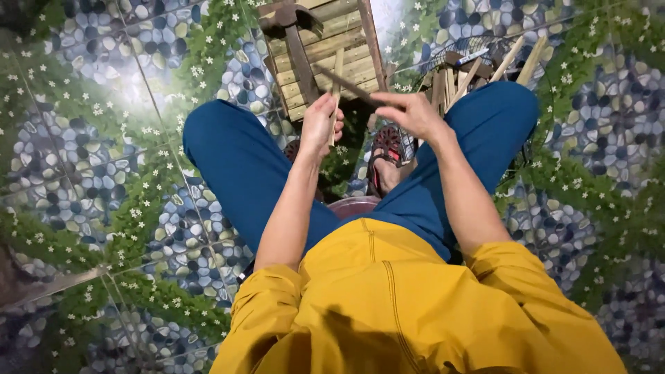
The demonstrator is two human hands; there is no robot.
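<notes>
I sit low with my knees apart, in blue trousers and a yellow shirt. My left hand (320, 125) grips a thin pale bamboo strip (337, 83) held upright in front of me. My right hand (410, 112) holds a dark knife blade (346, 84) that slants up to the left and crosses the strip near its middle. Both hands are close together above a wooden pallet-like board (325, 52). My sandalled foot (388, 156) rests just below them.
A wire basket (478, 59) with several bamboo sticks stands at the upper right by my right knee. A dark hammer-like tool (294, 38) lies on the wooden board. The floor is tiled with a pebble and leaf pattern (90, 173). A reddish stool edge (353, 204) shows under me.
</notes>
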